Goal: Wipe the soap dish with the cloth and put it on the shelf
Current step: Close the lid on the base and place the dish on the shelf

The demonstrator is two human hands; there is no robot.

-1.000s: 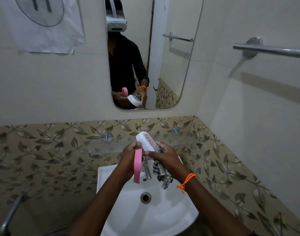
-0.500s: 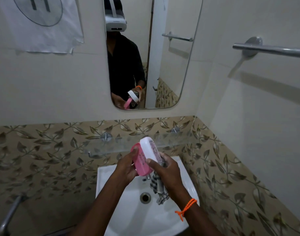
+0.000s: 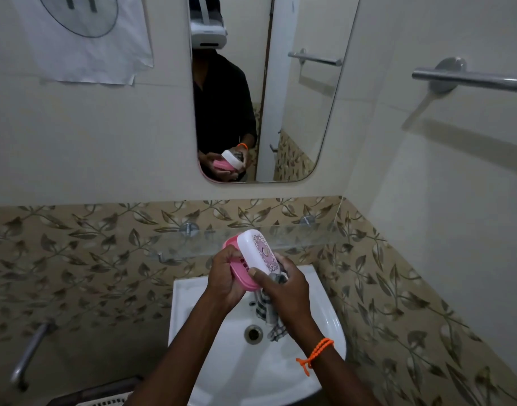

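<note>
I hold a soap dish over the sink. Its pink base (image 3: 242, 273) rests in my left hand (image 3: 226, 276), which grips it from the left. Its white lid (image 3: 258, 252), with a patterned top, leans against the base on the right. My right hand (image 3: 283, 288) presses its thumb on the lid's lower end and also clutches a checked cloth (image 3: 267, 315) that hangs down toward the drain. The glass shelf (image 3: 304, 235) runs along the wall just behind the dish.
A white sink (image 3: 210, 356) with a drain (image 3: 253, 333) lies below my hands. A mirror (image 3: 304, 118) hangs above the shelf. A metal towel bar (image 3: 471, 79) sticks out on the right wall. A metal handle (image 3: 28, 353) is low on the left wall.
The pink base was held apart and edge-on in my left hand. It has been brought up against the white lid, and both pieces now sit together between my hands.
</note>
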